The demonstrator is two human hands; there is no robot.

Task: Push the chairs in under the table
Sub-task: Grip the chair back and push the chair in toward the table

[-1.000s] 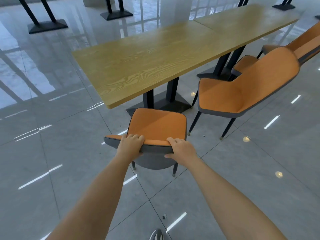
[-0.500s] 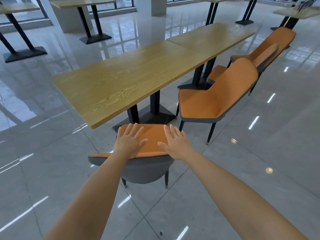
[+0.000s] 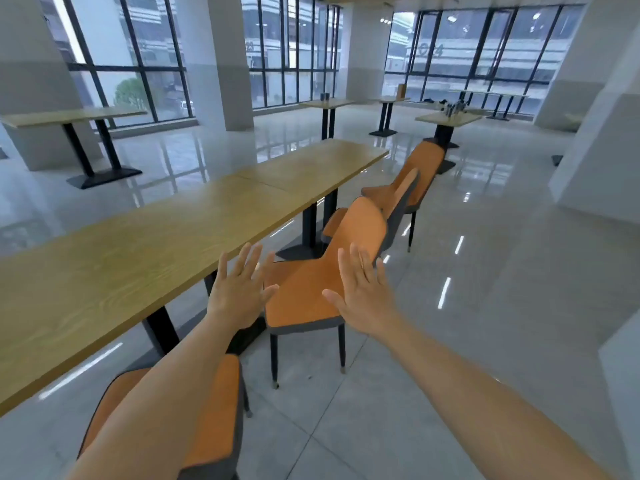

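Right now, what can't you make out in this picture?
Head view only:
- Nearest chair: mostly hidden by the left forearm, cut by the bottom edge.
- Third chair along the table: seat hidden behind the second chair.
- Items on the far table: too small.

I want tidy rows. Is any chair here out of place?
Yes. The middle chair stands clear of the table, turned askew, not pushed in. The far chairs also stand out from it.

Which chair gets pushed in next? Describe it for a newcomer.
Find the long wooden table running away from the camera. Along its right side stand orange chairs; take the second chair, framed by the open left hand and right hand. Unlike the nearest chair, its seat stands clear of the tabletop.
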